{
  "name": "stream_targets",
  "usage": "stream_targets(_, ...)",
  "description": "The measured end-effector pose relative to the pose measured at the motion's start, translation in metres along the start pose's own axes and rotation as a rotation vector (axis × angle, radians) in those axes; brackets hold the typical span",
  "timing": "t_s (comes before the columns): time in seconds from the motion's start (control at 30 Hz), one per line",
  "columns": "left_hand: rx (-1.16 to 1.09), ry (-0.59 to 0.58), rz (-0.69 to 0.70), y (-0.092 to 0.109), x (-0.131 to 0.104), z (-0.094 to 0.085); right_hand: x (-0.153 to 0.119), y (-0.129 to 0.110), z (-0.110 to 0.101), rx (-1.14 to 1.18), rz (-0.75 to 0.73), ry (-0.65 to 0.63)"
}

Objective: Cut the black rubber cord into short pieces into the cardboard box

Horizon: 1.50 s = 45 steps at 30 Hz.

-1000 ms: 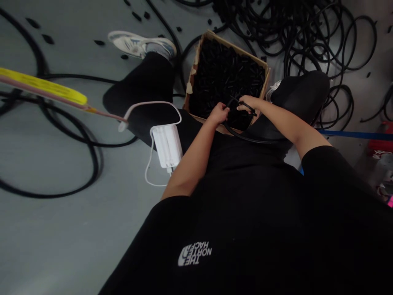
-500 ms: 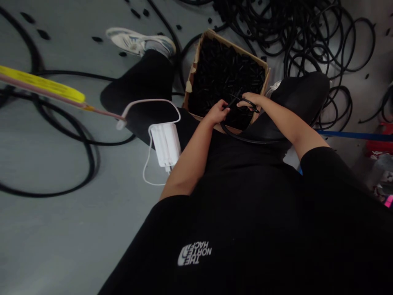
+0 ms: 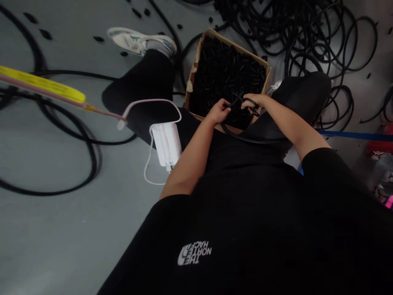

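Note:
Over a cardboard box (image 3: 194,67) filled with short black tube pieces (image 3: 227,69), my left hand (image 3: 218,111) pinches a black hose (image 3: 242,139) near its end. The hose loops down from this hand and runs right across my lap. My right hand (image 3: 252,101) is closed around the handles of black scissors (image 3: 254,107). Their blades point left, near the hose end just beyond my left fingers. Against the dark pieces, I cannot tell whether the blades touch the hose.
A tangle of black hose (image 3: 294,37) lies beyond the box, with more loops (image 3: 92,164) at left. Small black pieces are scattered on the grey floor. A white power bank (image 3: 166,144) with a cable hangs by my left forearm. A blue strap (image 3: 356,134) stretches at right.
My right hand and the scissors have shifted slightly, with the handles looking more spread than before. My left hand keeps its hold on the hose. The whole view has moved a little.

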<state>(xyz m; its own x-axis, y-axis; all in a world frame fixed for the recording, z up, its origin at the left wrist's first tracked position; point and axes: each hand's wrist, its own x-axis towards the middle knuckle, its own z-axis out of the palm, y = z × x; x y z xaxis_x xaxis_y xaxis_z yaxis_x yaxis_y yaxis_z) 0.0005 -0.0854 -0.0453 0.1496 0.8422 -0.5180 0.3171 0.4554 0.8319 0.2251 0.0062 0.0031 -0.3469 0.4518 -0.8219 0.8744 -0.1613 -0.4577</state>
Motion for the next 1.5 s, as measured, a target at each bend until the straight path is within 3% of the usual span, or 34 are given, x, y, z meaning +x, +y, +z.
stream_targets(0.13, 0.089, 0.062, -0.019, 0.001, 0.001, -0.003, -0.004, -0.003, -0.003, -0.042, 0.094, 0.087)
stream_targets(0.23, 0.127, 0.130, -0.071, -0.004, 0.008, 0.001, -0.008, -0.010, -0.002, -0.074, 0.059, 0.120)
stream_targets(0.37, 0.182, 0.073, -0.130, -0.010, 0.013, 0.012, -0.010, -0.017, 0.005, -0.200, -0.020, 0.181)
stream_targets(0.5, 0.189, 0.137, -0.064, -0.010, 0.014, 0.018, -0.010, -0.020, 0.013, -0.237, -0.146, 0.259)
stream_targets(0.7, 0.179, 0.127, 0.040, -0.015, 0.013, 0.017, -0.016, -0.023, 0.013, -0.239, -0.116, 0.169)
stream_targets(0.97, 0.202, 0.209, -0.051, -0.010, 0.018, 0.022, -0.018, -0.032, 0.010, -0.265, -0.112, 0.270)
stream_targets(1.2, 0.315, 0.137, 0.031, 0.000, 0.001, 0.022, -0.017, -0.023, 0.012, -0.010, -0.060, 0.019)
stream_targets(1.5, 0.130, 0.279, 0.066, 0.005, 0.002, 0.012, 0.003, -0.009, 0.010, 0.117, -0.167, 0.109)
